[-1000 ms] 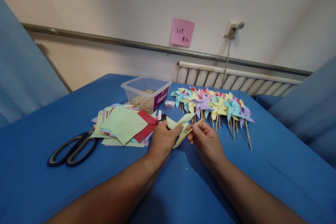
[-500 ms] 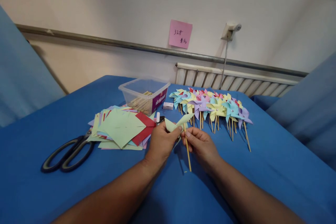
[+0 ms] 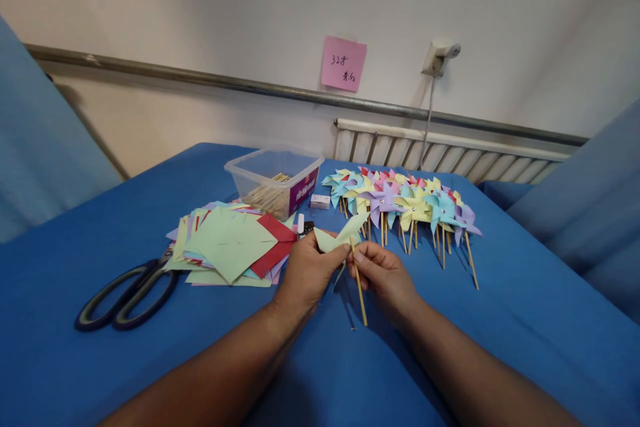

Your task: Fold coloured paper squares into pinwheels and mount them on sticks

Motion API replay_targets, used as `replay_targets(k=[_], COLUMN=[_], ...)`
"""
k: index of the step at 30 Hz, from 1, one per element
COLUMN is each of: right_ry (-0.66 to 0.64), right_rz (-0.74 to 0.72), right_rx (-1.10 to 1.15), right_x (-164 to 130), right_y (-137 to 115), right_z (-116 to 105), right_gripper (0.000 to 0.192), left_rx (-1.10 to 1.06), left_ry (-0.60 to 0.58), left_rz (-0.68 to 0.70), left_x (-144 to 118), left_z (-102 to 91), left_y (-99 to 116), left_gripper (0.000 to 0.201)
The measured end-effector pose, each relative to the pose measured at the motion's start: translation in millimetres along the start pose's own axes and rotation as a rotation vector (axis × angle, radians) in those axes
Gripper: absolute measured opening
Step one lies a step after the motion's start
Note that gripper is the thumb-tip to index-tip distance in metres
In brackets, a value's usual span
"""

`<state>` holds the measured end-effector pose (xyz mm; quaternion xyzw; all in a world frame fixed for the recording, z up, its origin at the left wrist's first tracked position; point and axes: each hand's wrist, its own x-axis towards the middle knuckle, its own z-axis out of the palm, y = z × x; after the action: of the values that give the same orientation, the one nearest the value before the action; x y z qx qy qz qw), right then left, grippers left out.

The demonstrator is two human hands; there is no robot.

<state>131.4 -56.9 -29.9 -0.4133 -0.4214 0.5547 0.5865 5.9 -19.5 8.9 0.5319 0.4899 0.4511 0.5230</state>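
Fingers of my left hand point(image 3: 307, 271) pinch a green pinwheel point(image 3: 339, 238) while my right hand point(image 3: 383, 275) grips its stick point(image 3: 359, 283), both just in front of the finished row point(image 3: 400, 199). I judge many done; a paper pile point(image 3: 230, 241) left of the row waits.

Left hand point(image 3: 306, 271) pinches pale green paper pinwheel point(image 3: 340, 235); right hand point(image 3: 383, 275) grips wooden stick point(image 3: 360, 290) beneath it. Scissors point(image 3: 125, 293), paper stack point(image 3: 230, 243) left on blue bench point(image 3: 525, 320).
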Motion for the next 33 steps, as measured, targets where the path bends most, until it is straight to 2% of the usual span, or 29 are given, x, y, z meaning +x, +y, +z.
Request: replay_targets(k=[10, 33], right_ry=[-0.001, 0.031], right_rz=[-0.026, -0.063], right_rx=[-0.017, -0.104], right_x=[-0.3, -2.5], right_y=[3.1, 2.9], right_z=[-0.5, 0.5], right_gripper=[0.034, 0.029], left_rx=[-0.017, 0.156], left_ry=[-0.007, 0.024], left_rz=[-0.005, 0.101], left_x=[1.4, 1.0], left_z=[-0.5, -2.8], left_y=[-1.0, -5.1], left_gripper=[0.021, 0.016])
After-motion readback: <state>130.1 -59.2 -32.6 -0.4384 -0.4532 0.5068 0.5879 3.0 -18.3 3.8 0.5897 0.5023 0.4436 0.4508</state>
